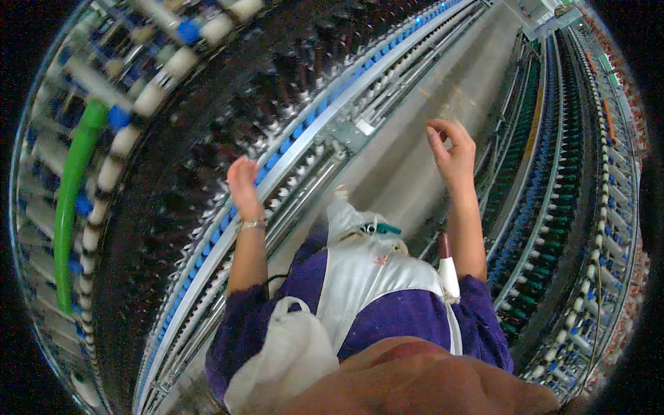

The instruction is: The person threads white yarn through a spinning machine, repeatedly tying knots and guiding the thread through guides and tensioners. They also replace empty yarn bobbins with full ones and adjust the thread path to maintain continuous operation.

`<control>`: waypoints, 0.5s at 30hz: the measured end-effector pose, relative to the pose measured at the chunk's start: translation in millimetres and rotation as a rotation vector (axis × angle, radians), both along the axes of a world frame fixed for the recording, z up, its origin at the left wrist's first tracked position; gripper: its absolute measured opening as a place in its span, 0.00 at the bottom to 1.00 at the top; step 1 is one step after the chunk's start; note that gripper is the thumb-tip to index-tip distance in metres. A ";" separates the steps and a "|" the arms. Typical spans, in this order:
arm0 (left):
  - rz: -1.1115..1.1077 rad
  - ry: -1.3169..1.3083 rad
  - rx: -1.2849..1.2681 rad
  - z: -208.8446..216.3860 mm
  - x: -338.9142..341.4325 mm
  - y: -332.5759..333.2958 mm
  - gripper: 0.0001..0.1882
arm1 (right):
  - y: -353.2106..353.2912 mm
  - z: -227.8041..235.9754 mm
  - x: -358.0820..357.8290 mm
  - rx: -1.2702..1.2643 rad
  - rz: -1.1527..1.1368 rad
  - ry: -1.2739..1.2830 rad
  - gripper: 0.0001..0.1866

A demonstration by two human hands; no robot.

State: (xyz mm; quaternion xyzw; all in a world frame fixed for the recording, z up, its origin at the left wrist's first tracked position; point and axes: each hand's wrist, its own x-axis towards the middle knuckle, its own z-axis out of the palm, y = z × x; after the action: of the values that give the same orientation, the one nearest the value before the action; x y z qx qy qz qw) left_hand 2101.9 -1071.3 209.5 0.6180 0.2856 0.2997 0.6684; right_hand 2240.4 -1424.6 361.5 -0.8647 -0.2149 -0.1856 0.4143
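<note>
My left hand point(243, 183), slightly blurred and with a band at the wrist, is raised beside the left spinning machine point(304, 145). Its fingers look loosely extended, thumb apart, and nothing shows in them. Nearest to it runs a row of blue parts point(285, 145) along a metal rail. Over the aisle, my right hand point(454, 149) is held up with curled fingers, thumb and forefinger tips close together. Anything between those tips is too small to make out. A white tube with a maroon end point(448, 270) sits at the right side of my white apron point(387, 273).
A bright green tube point(75, 200) hangs among white rollers at far left. Dark bobbins point(290, 69) line the left machine. Another machine with green and blue bobbins point(546, 235) borders the aisle floor point(408, 131) on the right. White cloth point(277, 353) hangs by my left side.
</note>
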 end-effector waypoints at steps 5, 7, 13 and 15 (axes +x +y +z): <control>-0.040 -0.274 0.218 85.1 211.1 -80.9 0.12 | -108.8 8.1 98.8 -0.025 -0.134 0.021 0.07; 0.136 -0.278 0.536 112.6 270.7 -77.1 0.13 | -158.3 -0.9 128.9 0.151 -0.195 0.097 0.06; 0.323 0.442 1.280 108.7 364.9 -36.5 0.13 | -227.9 -85.3 253.0 0.283 -0.098 0.307 0.07; 0.413 0.335 1.436 107.8 372.9 -33.1 0.14 | -233.0 -100.7 301.7 0.261 -0.035 0.387 0.07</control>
State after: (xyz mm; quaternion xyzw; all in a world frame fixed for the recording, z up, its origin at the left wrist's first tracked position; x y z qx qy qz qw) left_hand 2474.8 -1104.4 317.3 0.8719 0.2281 0.4328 -0.0193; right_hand 2542.1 -1657.6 260.7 -0.8271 -0.0905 -0.0497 0.5525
